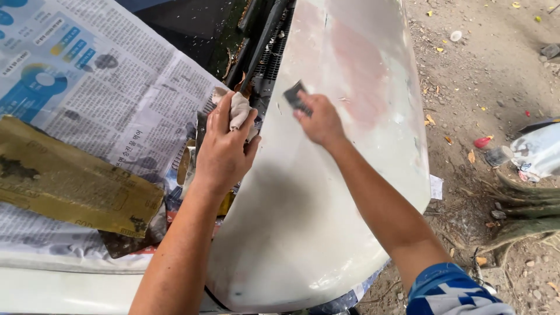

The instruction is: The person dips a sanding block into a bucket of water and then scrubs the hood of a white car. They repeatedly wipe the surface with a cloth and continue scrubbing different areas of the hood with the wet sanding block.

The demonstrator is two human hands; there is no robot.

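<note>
A: Far left, printed newspaper sheets (116, 87) cover the windscreen; a worn yellow-brown sheet of sandpaper (70, 184) lies on them. Left hand (224, 146)?

B: Closed around a crumpled off-white rag (239, 111), resting at the edge of the white, filler-patched car bonnet panel (303, 221).

A: Right hand (319, 121)?

B: Fingers pinched on a small dark sanding pad (296, 97), pressed flat to the panel beside the pinkish patch (359, 76). Judgement: flat pad, even light pressure, wipe dust often.

Bare forearms; blue-and-white patterned sleeve (452, 289) at right elbow.
</note>
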